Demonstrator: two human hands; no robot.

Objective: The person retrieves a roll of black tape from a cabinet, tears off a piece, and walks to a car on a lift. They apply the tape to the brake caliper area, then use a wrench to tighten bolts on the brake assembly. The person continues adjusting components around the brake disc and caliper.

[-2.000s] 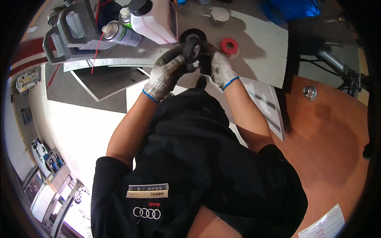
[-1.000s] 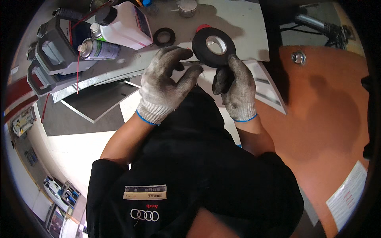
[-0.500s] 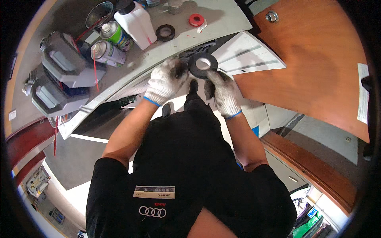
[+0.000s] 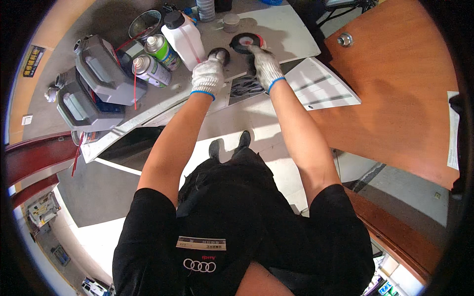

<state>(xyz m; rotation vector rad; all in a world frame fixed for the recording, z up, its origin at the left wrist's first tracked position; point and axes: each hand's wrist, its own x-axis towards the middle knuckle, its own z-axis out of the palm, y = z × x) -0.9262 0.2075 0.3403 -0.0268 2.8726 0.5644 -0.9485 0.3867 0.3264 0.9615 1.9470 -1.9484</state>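
Both my hands wear white knit gloves with blue cuffs and dark, grimy fingers, and both reach over the counter. My right hand (image 4: 266, 66) pinches a large roll of black tape (image 4: 236, 45) by its near right edge. Behind that roll, and mostly covered by it, is a red tape roll (image 4: 263, 42). My left hand (image 4: 208, 76) is closed at a second roll of black tape (image 4: 226, 55), beside the white jug. Much of this second roll is hidden under the glove.
Left of my hands stand a white jug (image 4: 182, 44) with a black cap, two spray cans (image 4: 153, 71) and grey canisters (image 4: 106, 71). A round tin (image 4: 231, 22) sits farther back. An open white drawer (image 4: 321, 86) juts out near an orange-brown wooden panel (image 4: 390, 98).
Both hands have moved forward from in front of the counter to over it. My right hand carried the large black tape roll to the red roll; my left closed at the other black roll.
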